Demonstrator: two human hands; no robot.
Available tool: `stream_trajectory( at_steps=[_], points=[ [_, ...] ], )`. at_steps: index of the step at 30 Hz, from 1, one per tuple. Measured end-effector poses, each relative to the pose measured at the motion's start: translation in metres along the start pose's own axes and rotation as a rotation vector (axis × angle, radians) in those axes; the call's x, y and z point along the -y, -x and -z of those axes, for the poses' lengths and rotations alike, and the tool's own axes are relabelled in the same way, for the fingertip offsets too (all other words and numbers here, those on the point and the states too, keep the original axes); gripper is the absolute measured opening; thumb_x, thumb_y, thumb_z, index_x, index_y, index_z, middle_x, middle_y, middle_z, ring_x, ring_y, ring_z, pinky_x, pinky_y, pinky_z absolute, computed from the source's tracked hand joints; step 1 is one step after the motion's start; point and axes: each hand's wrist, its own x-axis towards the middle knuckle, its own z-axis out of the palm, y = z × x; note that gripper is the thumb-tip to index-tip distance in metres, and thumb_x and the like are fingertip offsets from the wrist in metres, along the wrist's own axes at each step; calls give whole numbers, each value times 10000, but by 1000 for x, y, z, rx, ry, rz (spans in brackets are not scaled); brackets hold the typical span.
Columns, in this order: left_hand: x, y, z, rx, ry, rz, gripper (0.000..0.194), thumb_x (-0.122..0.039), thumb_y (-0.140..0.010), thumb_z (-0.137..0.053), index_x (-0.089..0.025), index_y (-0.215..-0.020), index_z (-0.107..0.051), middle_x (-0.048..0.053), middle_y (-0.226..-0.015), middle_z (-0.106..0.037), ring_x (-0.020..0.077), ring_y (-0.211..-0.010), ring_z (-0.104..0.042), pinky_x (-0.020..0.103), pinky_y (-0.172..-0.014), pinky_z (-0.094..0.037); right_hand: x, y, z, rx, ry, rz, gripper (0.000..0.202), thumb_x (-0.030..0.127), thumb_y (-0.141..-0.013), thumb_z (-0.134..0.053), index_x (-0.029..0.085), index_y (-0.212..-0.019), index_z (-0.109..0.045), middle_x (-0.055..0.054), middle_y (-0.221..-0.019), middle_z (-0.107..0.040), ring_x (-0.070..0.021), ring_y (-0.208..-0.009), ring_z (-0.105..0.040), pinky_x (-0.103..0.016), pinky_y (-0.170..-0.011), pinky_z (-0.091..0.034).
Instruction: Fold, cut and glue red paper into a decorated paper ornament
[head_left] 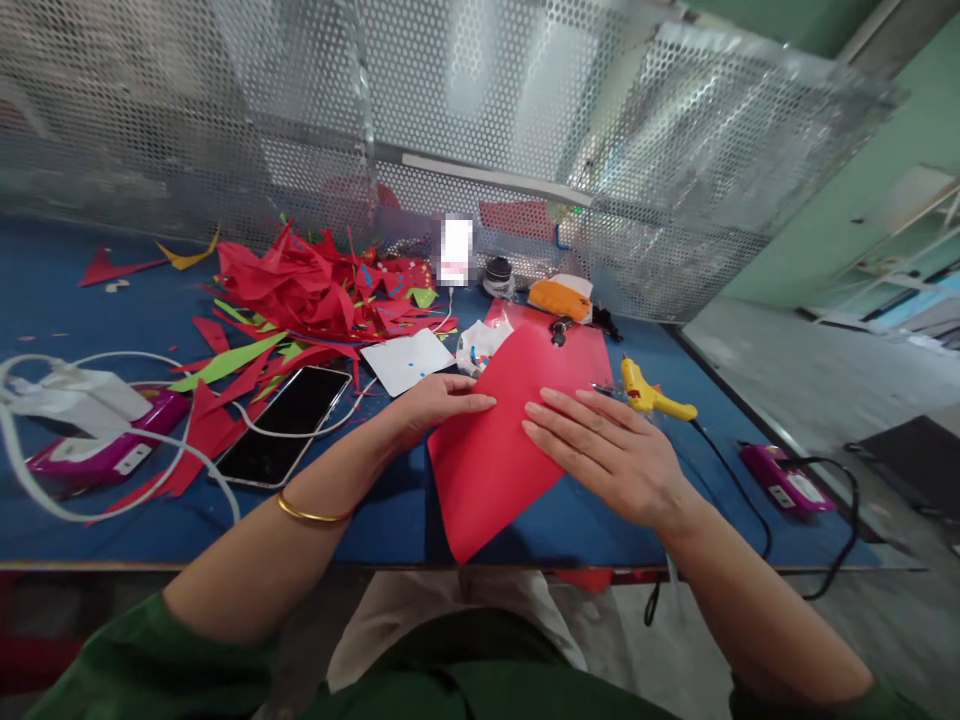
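Note:
A sheet of red paper lies at a slant in front of me, its lower corner pointing toward the table's near edge. My left hand grips its left edge, with the thumb on top and the other fingers partly hidden. My right hand rests flat on the paper's right side, fingers stretched out. Beyond it lies more red paper with a small dark object on top. A yellow hot glue gun lies to the right of my right hand.
A heap of red paper scraps covers the back left. Nearer are a phone, white cables and a purple power strip. Another purple power strip sits at the right edge. A perforated metal screen stands behind the blue table.

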Motion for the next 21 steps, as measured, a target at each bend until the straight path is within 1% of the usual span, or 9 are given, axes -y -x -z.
stream_trajectory(
  at_steps=[3,5,6,8,10,12,15,18,21],
  points=[
    [-3,-1,3,-40,138,5,482,-397,-549,-934,-155,-938,-785,109,-940,-791,248,-827,-743,374,-825,-583,-13,-3,-9,-31,14,14,638,64,-992,-418,260,-1579,-261,-12,-1477,-552,-157,-1464,-377,-375,-1175,-391],
    [-5,-1,5,-131,184,-19,454,-376,-530,-943,-155,-890,-779,102,-903,-791,231,-777,-739,353,-787,-587,-22,-4,-19,-101,-3,-106,625,77,-996,-401,290,-1572,-289,-18,-1516,-513,-173,-1484,-344,-421,-1197,-355],
    [-6,0,5,-186,198,-42,437,-365,-530,-942,-156,-876,-774,95,-885,-790,220,-755,-735,339,-767,-587,-26,-5,-25,-164,-41,-245,601,105,-999,-401,287,-1566,-316,-37,-1546,-476,-195,-1494,-326,-460,-1204,-338],
    [-8,1,4,-284,227,-97,428,-350,-539,-937,-162,-884,-766,78,-868,-790,204,-737,-729,318,-741,-585,-31,-7,-36,-358,-226,-648,532,219,-999,-443,232,-1530,-400,-105,-1561,-453,-257,-1473,-374,-527,-1179,-359],
    [-8,2,3,-338,252,-141,454,-353,-545,-933,-170,-923,-760,68,-879,-792,205,-746,-730,318,-734,-586,-33,-11,-45,-501,-616,-1061,502,408,-977,-496,171,-1419,-527,-166,-1440,-581,-297,-1332,-557,-535,-1082,-473],
    [-6,3,1,-354,249,-158,482,-375,-545,-930,-168,-945,-757,72,-900,-794,218,-765,-734,330,-738,-588,-33,-16,-52,-479,-1118,-1321,532,581,-912,-544,165,-1226,-648,-161,-1210,-727,-286,-1096,-711,-472,-924,-586],
    [-3,3,-2,-344,209,-157,493,-405,-548,-924,-163,-944,-760,80,-909,-793,239,-794,-737,349,-759,-588,-32,-29,-56,-400,-1574,-1442,498,616,-746,-731,171,-970,-718,-121,-951,-788,-243,-834,-761,-350,-702,-625],
    [-1,4,-2,-313,159,-133,471,-416,-552,-917,-163,-920,-768,76,-888,-791,241,-776,-733,341,-738,-581,-34,-40,-58,-530,-1591,-1458,425,447,-562,-894,180,-845,-721,-65,-799,-785,-204,-666,-731,-306,-593,-600],
    [-1,5,-2,-262,109,-128,439,-483,-605,-878,-169,-895,-776,67,-854,-784,230,-751,-725,313,-691,-561,-37,-45,-58,-599,-1537,-1453,401,387,-500,-915,177,-784,-726,-35,-717,-769,-169,-561,-681,-286,-533,-566]
  ],
)
